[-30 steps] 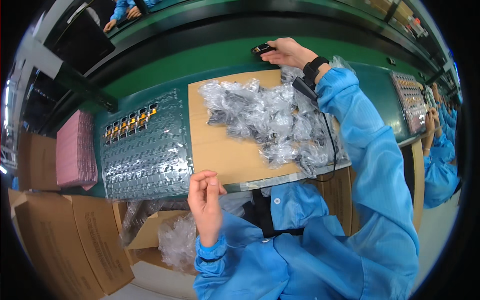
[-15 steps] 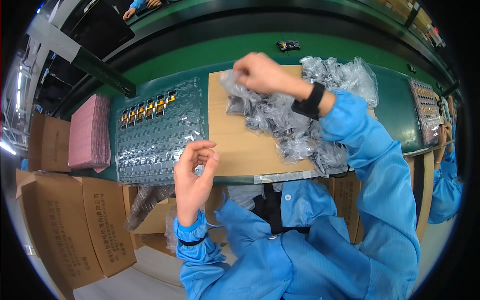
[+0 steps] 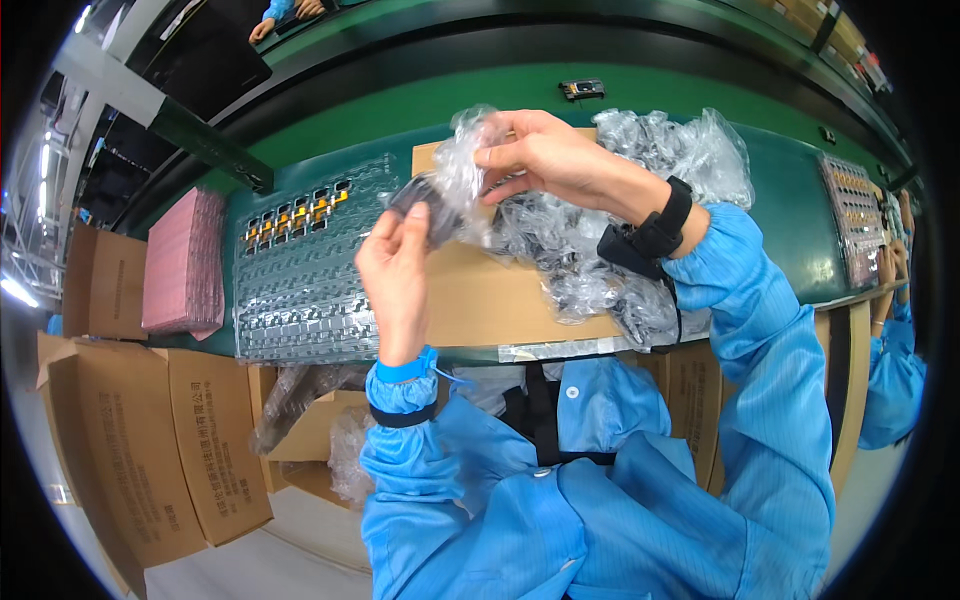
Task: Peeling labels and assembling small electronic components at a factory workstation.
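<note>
Left hand [image 3: 394, 278] pinches a dark part [image 3: 411, 191], right hand [image 3: 545, 155] its clear bag [image 3: 460, 165], above the green surface [image 3: 785, 235]; cardboard boxes [image 3: 125, 460] stand lower left.

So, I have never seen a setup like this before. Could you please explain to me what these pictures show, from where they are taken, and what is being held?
There is no robot here: these are a person's own bare hands. The pictures come from a wide fisheye camera worn on the head and looking down, which is why straight edges bend near the rim.

The left hand holds a dark part, and the right hand pinches a clear bag at it. I cannot tell whether the part is fully inside the bag.

On the green bench lie a cardboard sheet, a pile of clear bags on it, a clear tray with small black and yellow parts, and a pink stack.
</note>
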The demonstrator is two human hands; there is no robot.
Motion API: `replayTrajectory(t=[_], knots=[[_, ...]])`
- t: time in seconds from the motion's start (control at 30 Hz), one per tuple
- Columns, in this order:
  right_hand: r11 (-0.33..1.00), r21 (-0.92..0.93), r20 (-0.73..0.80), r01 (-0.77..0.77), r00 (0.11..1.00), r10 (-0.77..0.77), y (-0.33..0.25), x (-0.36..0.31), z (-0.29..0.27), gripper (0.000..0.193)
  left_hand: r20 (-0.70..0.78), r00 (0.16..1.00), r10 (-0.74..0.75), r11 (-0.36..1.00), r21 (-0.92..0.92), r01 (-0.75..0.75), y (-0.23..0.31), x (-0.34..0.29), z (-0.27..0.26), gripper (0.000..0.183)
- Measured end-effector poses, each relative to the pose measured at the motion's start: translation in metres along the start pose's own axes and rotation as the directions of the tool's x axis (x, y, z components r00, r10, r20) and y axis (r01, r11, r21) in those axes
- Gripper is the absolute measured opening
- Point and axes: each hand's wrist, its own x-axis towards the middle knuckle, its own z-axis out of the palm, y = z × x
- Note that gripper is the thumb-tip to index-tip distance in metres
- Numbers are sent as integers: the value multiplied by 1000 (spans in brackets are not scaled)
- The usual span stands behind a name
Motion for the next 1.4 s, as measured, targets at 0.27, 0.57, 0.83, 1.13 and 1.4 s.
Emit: replayTrajectory(t=[0.27, 0.57, 0.83, 1.13, 1.4], knots=[[40, -985, 150, 169, 944, -294, 35, 22, -18, 42, -81, 894, 440, 684, 676, -275, -6, 5, -18, 24], [457, -867, 22, 201, 930, -367, 7, 23, -36, 13, -40, 924, 380, 747, 602, -281, -1, -6, -10, 17], [664, -715, -85, 219, 915, -394, -35, -24, -61, 15, 63, 927, 369, 827, 432, -359, 31, -11, 12, 16], [675, -698, -202, 240, 838, -507, -46, -44, -75, 17, 86, 929, 360, 796, 492, -354, 46, -10, 36, 18], [105, -993, -38, 52, 709, -704, -34, -77, -76, 25, 147, 946, 289, 762, 563, -320, 35, -2, 18, 23]])
